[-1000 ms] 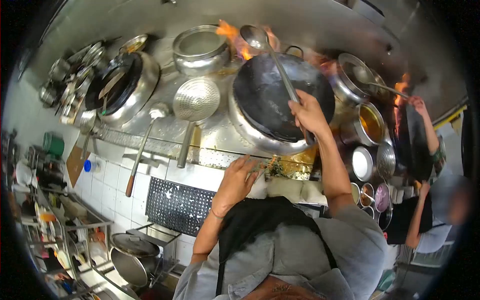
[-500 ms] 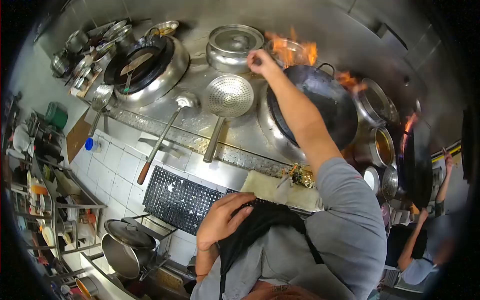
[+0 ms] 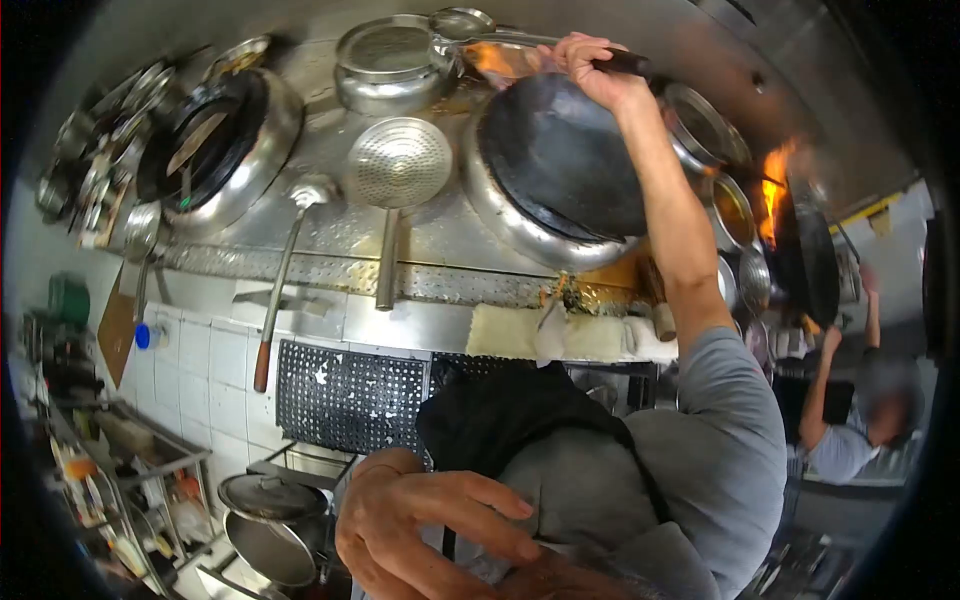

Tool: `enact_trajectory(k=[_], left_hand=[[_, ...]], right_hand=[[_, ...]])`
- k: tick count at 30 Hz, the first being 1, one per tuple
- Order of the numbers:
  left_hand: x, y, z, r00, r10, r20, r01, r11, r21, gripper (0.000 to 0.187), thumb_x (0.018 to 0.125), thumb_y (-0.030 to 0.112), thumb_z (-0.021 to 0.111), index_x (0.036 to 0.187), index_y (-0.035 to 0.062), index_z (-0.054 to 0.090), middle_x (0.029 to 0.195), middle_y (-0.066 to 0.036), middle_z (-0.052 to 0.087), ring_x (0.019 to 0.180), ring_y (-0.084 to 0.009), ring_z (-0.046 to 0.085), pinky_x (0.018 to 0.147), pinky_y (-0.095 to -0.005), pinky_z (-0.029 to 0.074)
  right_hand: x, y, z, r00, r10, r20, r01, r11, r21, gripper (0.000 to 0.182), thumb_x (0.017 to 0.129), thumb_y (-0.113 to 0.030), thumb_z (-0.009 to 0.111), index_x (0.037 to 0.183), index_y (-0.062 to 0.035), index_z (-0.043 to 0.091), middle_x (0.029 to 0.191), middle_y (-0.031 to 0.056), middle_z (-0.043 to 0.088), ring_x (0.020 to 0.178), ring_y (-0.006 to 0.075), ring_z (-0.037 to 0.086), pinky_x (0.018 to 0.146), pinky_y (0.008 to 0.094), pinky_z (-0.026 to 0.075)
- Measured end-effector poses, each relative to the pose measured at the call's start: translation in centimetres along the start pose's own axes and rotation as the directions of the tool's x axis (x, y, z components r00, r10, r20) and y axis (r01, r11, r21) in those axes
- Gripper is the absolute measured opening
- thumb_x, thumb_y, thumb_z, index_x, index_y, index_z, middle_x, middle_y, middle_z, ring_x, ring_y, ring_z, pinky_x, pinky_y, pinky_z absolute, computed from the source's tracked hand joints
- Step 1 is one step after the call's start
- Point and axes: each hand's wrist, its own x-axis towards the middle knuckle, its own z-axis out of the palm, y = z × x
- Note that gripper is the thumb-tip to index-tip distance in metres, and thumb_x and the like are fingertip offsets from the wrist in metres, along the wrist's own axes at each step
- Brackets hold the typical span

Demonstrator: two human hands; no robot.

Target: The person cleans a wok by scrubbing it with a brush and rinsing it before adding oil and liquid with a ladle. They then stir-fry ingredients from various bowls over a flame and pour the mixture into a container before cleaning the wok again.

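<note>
My right hand (image 3: 590,68) is stretched out over the far rim of a black wok (image 3: 560,155) and grips the dark handle of a long steel ladle (image 3: 462,24). The ladle's bowl hangs beside a steel pot (image 3: 388,62) at the back of the range. Low flames flicker behind the wok near the hand. My left hand (image 3: 425,525) is low and close to my body, fingers spread, resting against my dark apron and holding nothing.
A perforated skimmer (image 3: 399,165) and another ladle (image 3: 310,192) lie on the steel counter (image 3: 330,240). A second wok (image 3: 205,140) sits at left. A folded cloth (image 3: 520,332) lies on the front ledge. At right another person (image 3: 850,430) works a flaming wok (image 3: 805,250).
My right hand has swung the ladle from over the wok to the pot at the back. My left hand has dropped from the counter edge to my apron.
</note>
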Motion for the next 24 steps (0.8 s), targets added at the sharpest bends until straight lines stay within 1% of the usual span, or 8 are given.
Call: enact_trajectory(k=[7, 10, 12, 13, 16, 20, 23, 24], left_hand=[[0.6, -3.1, -1.4, 0.990, 0.019, 0.138, 0.018, 0.965, -0.262, 0.022, 0.095, 0.016, 0.064, 0.116, 0.0078, 0.066, 0.120, -0.012, 0.061, 0.116, -0.0431, 0.056, 0.102, -0.0617, 0.043], [0.5, -3.8, -0.1, 0.999, -0.050, 0.006, 0.049, 0.966, -0.255, 0.027, 0.082, 0.005, 0.074, 0.107, 0.0016, 0.064, 0.109, -0.011, 0.063, 0.092, -0.0427, 0.065, 0.074, -0.0657, 0.054], [0.9, -5.9, 1.8, 0.990, 0.029, -0.140, -0.061, 0.971, -0.233, 0.021, 0.083, 0.003, 0.073, 0.103, 0.0020, 0.066, 0.110, -0.010, 0.063, 0.091, -0.0414, 0.066, 0.075, -0.0647, 0.055], [1.0, -7.0, 2.5, 0.975, 0.067, -0.210, -0.112, 0.970, -0.214, 0.019, 0.083, 0.002, 0.072, 0.101, 0.0021, 0.067, 0.110, -0.009, 0.063, 0.090, -0.0407, 0.066, 0.075, -0.0642, 0.055], [1.2, -8.2, 1.6, 1.000, -0.002, 0.010, 0.005, 0.938, -0.346, 0.015, 0.083, 0.001, 0.072, 0.097, 0.0030, 0.070, 0.110, -0.010, 0.063, 0.089, -0.0401, 0.068, 0.078, -0.0626, 0.055], [3.5, -10.6, 1.9, 0.988, -0.076, 0.131, 0.119, 0.923, -0.365, 0.009, 0.084, 0.005, 0.073, 0.092, 0.0035, 0.074, 0.105, -0.012, 0.068, 0.088, -0.0399, 0.069, 0.077, -0.0582, 0.056], [3.5, -12.6, 0.7, 0.957, -0.132, 0.259, 0.225, 0.900, -0.374, 0.007, 0.086, 0.008, 0.072, 0.090, 0.0035, 0.075, 0.099, -0.013, 0.071, 0.090, -0.0384, 0.069, 0.076, -0.0546, 0.055], [3.4, -13.0, 0.2, 0.937, -0.185, 0.295, 0.286, 0.892, -0.351, 0.007, 0.087, 0.009, 0.072, 0.089, 0.0033, 0.075, 0.098, -0.014, 0.072, 0.090, -0.0377, 0.069, 0.076, -0.0536, 0.054]], right_hand=[[-14.8, -1.0, -1.2, 0.969, -0.105, -0.221, 0.032, 0.950, -0.312, 0.054, 0.106, -0.021, 0.038, 0.145, 0.0083, 0.014, 0.081, 0.0066, 0.046, 0.050, 0.0126, 0.049, 0.041, 0.0274, 0.039], [-18.9, -0.9, -3.3, 0.877, -0.311, -0.367, 0.049, 0.816, -0.576, 0.043, 0.102, -0.013, 0.046, 0.134, 0.0102, 0.030, 0.080, 0.0044, 0.049, 0.049, 0.0066, 0.047, 0.035, 0.0212, 0.033], [-21.8, -0.6, -5.4, 0.815, -0.440, -0.377, 0.018, 0.670, -0.742, 0.035, 0.101, -0.011, 0.049, 0.128, 0.0087, 0.039, 0.079, 0.0037, 0.052, 0.047, 0.0048, 0.045, 0.031, 0.0197, 0.029], [-23.5, -0.5, -6.3, 0.786, -0.525, -0.326, -0.043, 0.480, -0.876, 0.027, 0.098, -0.011, 0.052, 0.119, 0.0064, 0.049, 0.077, 0.0029, 0.053, 0.046, 0.0055, 0.045, 0.031, 0.0210, 0.031], [-29.4, -0.3, -9.0, 0.759, -0.637, -0.132, -0.177, -0.007, -0.984, 0.018, 0.095, -0.017, 0.059, 0.085, -0.0030, 0.056, 0.061, 0.0018, 0.051, 0.042, 0.0109, 0.047, 0.035, 0.0290, 0.038], [-36.3, 2.8, -14.5, 0.553, -0.811, 0.191, -0.325, -0.421, -0.847, 0.040, 0.094, -0.011, 0.062, 0.130, 0.0024, 0.055, 0.072, 0.0052, 0.059, 0.054, 0.0126, 0.055, 0.049, 0.0276, 0.045], [-41.1, 2.8, -23.1, 0.402, -0.713, 0.574, -0.371, -0.700, -0.610, 0.052, 0.090, -0.010, 0.066, 0.138, 0.0043, 0.050, 0.098, 0.0192, 0.068, 0.081, 0.0165, 0.062, 0.075, 0.0288, 0.051], [-42.1, 4.0, -24.7, 0.364, -0.771, 0.522, -0.412, -0.636, -0.652, 0.052, 0.089, -0.009, 0.066, 0.137, 0.0043, 0.051, 0.095, 0.0205, 0.068, 0.076, 0.0163, 0.060, 0.070, 0.0297, 0.051]])
